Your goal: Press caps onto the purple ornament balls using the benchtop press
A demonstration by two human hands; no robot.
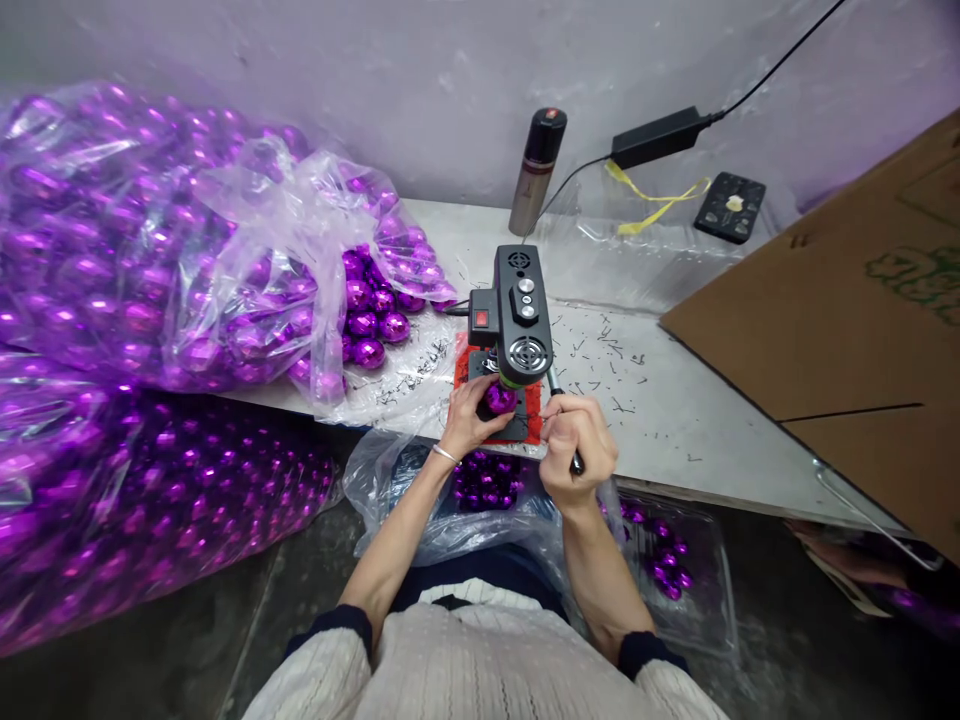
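A shiny purple bauble [500,399] sits under the head of a small black bench press machine [523,310]. My left hand [471,418] pinches the bauble between thumb and fingers from the left. On the machine's right side, my right hand [577,445] is wrapped round its lever handle [577,464]. The machine stands on a red mat [534,412] near the table's front edge. Loose purple baubles [369,325] lie to the left, spilling from the mouth of a big clear bag [247,270].
A tall flask [538,170] stands behind the machine, with a black power adapter [656,137] near the wall. Dark scraps litter the white table [660,420]. A cardboard box [840,300] leans in from the right. Clear plastic below holds more baubles [487,482].
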